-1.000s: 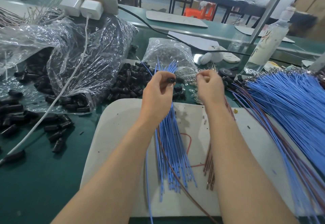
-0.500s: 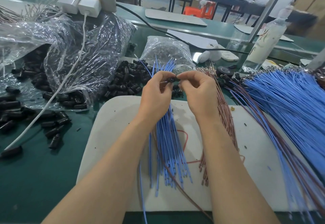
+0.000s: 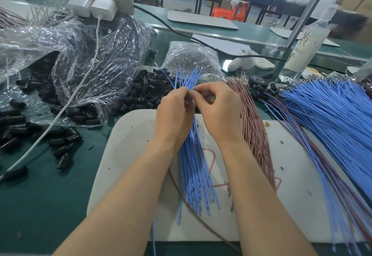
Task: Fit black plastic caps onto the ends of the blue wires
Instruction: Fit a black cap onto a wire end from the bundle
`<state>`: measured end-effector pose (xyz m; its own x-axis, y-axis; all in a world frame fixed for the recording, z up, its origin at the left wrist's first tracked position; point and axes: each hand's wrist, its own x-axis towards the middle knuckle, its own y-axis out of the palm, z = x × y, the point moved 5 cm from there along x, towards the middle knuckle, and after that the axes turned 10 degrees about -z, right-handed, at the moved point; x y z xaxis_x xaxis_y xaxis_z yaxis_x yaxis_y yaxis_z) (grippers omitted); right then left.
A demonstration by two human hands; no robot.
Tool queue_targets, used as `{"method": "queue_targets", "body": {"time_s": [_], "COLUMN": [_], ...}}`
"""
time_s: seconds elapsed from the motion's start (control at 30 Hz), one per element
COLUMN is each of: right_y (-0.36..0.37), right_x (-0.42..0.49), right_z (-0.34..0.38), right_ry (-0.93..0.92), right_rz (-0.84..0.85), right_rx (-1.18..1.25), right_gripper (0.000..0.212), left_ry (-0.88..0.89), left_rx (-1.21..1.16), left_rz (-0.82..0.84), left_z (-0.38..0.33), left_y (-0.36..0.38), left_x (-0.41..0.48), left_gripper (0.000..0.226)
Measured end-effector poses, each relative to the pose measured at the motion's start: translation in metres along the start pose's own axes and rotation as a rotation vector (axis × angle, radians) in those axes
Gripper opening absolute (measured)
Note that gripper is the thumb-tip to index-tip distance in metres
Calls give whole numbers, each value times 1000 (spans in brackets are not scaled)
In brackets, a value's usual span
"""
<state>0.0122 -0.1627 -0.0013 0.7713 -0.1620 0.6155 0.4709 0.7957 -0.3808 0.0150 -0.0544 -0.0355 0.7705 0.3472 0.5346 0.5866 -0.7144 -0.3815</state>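
My left hand point(image 3: 174, 113) grips a bundle of blue wires point(image 3: 193, 171) that fans out above my fingers and trails down over the white mat point(image 3: 128, 151). My right hand point(image 3: 218, 111) meets the left at the fingertips and pinches something small there; the cap between them is hidden by my fingers. A bundle of pink-brown wires point(image 3: 253, 127) runs under my right hand. Loose black caps point(image 3: 145, 92) lie heaped just behind my left hand.
A big fan of blue wires point(image 3: 330, 115) covers the right side. Clear plastic bags point(image 3: 80, 58) with more black caps sit at the left, crossed by a white charger cable point(image 3: 76, 92). A small bag of parts point(image 3: 193, 58) and a bottle point(image 3: 302, 48) stand behind.
My right hand moved left from beside the wire pile and joined my left hand at the fingertips. The black cap seen in my left fingers earlier is now covered.
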Motion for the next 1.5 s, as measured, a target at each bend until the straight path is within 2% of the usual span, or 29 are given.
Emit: {"method": "queue_targets", "body": {"time_s": [0.2, 0.37, 0.57, 0.97, 1.27, 1.4, 1.5], "right_y": [1, -7, -14, -21, -16, -16, -19], "right_x": [2, 9, 10, 11, 9, 9, 12], "right_z": [-2, -11, -9, -1, 6, 4, -5], "right_ry": [90, 189, 233, 89, -36, -45, 0], "right_rz": [104, 133, 158, 146, 137, 105, 96], "right_rx": [70, 181, 319, 150, -51, -102, -84], "right_gripper": [14, 21, 14, 6, 10, 11, 11], "left_ry": [19, -50, -29, -30, 7, 42, 41], "left_rx": [2, -91, -152, -96, 18, 106, 45], "left_rz": [-30, -67, -81, -46, -26, -9, 67], "left_z": [-3, 4, 2, 0, -2, -5, -6], "left_y": [-2, -4, -3, -4, -3, -2, -1], "left_x": [1, 3, 1, 2, 1, 0, 0], "left_gripper": [16, 10, 10, 12, 21, 21, 23]}}
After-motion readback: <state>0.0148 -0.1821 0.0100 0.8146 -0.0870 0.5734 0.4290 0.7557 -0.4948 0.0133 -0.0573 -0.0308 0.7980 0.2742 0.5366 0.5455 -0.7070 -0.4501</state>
